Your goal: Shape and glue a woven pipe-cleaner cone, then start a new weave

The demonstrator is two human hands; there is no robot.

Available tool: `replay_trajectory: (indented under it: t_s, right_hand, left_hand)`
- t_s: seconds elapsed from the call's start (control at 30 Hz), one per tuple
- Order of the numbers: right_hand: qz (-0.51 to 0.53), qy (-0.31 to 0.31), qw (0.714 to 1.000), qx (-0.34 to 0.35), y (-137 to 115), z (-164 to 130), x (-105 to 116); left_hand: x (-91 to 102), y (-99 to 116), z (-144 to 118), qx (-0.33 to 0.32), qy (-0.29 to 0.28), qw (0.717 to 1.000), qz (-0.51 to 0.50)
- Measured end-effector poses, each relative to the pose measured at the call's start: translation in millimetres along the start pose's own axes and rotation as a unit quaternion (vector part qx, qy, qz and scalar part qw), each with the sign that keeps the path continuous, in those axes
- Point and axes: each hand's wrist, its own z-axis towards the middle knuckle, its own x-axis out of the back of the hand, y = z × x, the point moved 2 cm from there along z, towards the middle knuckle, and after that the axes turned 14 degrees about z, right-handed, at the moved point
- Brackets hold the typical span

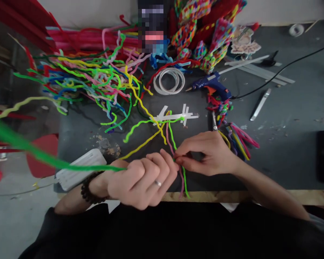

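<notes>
My left hand (pixel 147 180) is closed around a dark green pipe cleaner (pixel 56 162), whose long end sticks out to the left and blurs near the camera. Thumb and forefinger of my right hand (pixel 205 154) pinch at its tip, right beside my left fingertips. Below that pinch hang the ends of a pink pipe cleaner (pixel 181 183) and a light green pipe cleaner (pixel 185 181). Their upper ends run to strips of white tape (pixel 175 117) on the table. A yellow pipe cleaner (pixel 142 144) slants from the tape toward my left wrist, partly hidden by my hand.
A tangled heap of pipe cleaners (pixel 89 79) lies at the back left. Behind the tape are white rings (pixel 169 81) and a blue glue gun (pixel 213 84) with a black cord. Tweezers (pixel 260 104), scissors (pixel 214 122) and a white case (pixel 81 169) lie around my hands.
</notes>
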Motion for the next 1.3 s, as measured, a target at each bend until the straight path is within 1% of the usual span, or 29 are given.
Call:
replay_trajectory:
  t_s: [0.03, 0.1, 0.13, 0.2, 0.23, 0.27, 0.33, 0.4, 0.43, 0.5, 0.6, 0.67, 0.73, 0.8, 0.87, 0.93, 1.0, 1.1, 1.17, 1.2, 1.23, 1.3]
  right_hand:
    - [-0.011, 0.014, 1.000, -0.010, 0, 0, 2]
    - [-0.015, 0.050, 0.998, -0.044, 3, 2, 5]
    - [-0.019, 0.066, 0.996, -0.059, 5, 2, 6]
    - [-0.064, 0.093, 0.992, -0.054, 11, 4, 7]
    - [-0.107, 0.103, 0.988, -0.032, 14, 4, 7]
    - [-0.156, 0.112, 0.981, -0.003, 17, 4, 6]
    - [-0.242, 0.138, 0.959, 0.056, 23, 2, 4]
    - [-0.296, 0.150, 0.939, 0.086, 29, 0, 1]
    - [-0.310, 0.147, 0.935, 0.089, 32, 0, 1]
    - [-0.309, 0.138, 0.937, 0.082, 35, 0, 1]
    - [-0.301, 0.097, 0.944, 0.098, 34, 2, 0]
    - [-0.319, 0.051, 0.940, 0.111, 29, 4, -2]
    - [-0.311, 0.020, 0.946, 0.093, 25, 6, -3]
    - [-0.248, 0.033, 0.967, 0.049, 24, 6, 0]
    - [-0.174, 0.078, 0.982, -0.002, 27, 6, 4]
    - [-0.138, 0.126, 0.982, -0.039, 34, 6, 5]
    - [-0.163, 0.148, 0.974, -0.046, 39, 7, 1]
    - [-0.224, 0.118, 0.967, -0.030, 40, 7, -7]
    - [-0.197, 0.090, 0.975, -0.045, 35, 6, -5]
    - [-0.167, 0.086, 0.980, -0.062, 33, 6, -2]
    - [-0.140, 0.096, 0.982, -0.080, 31, 5, 4]
    - [-0.138, 0.142, 0.975, -0.096, 27, 5, 17]
  left_hand:
    - [-4.8, -2, 3, -0.014, 0.013, 1.000, 0.008]
    - [-17.5, -9, 9, -0.066, 0.092, 0.993, -0.033]
    - [-26.7, -13, 12, -0.048, 0.092, 0.993, -0.054]
    - [-46.7, -20, 16, 0.037, 0.046, 0.994, -0.087]
    - [-55.1, -21, 17, 0.080, 0.038, 0.989, -0.119]
    - [-63.1, -20, 17, 0.105, 0.015, 0.982, -0.157]
    - [-75.7, -16, 16, 0.123, -0.045, 0.962, -0.241]
    - [-83.1, -12, 15, 0.136, -0.080, 0.941, -0.300]
    - [-85.3, -11, 14, 0.142, -0.086, 0.934, -0.317]
    - [-88.7, -8, 14, 0.155, -0.087, 0.925, -0.336]
    - [-94.8, -3, 13, 0.189, -0.077, 0.918, -0.342]
    - [-98.5, 1, 13, 0.197, -0.076, 0.923, -0.321]
    - [-99.3, 6, 14, 0.175, -0.091, 0.932, -0.304]
    - [-95.9, 11, 14, 0.157, -0.116, 0.931, -0.309]
    - [-89.0, 14, 15, 0.165, -0.135, 0.918, -0.335]
    - [-81.8, 16, 15, 0.182, -0.145, 0.907, -0.350]
    - [-78.5, 16, 15, 0.200, -0.149, 0.908, -0.338]
    - [-83.0, 15, 16, 0.220, -0.156, 0.915, -0.301]
    - [-88.7, 14, 17, 0.224, -0.167, 0.910, -0.308]
    - [-91.2, 13, 17, 0.229, -0.175, 0.900, -0.327]
    - [-93.0, 12, 18, 0.241, -0.179, 0.886, -0.353]
    - [-94.6, 7, 19, 0.269, -0.179, 0.848, -0.419]
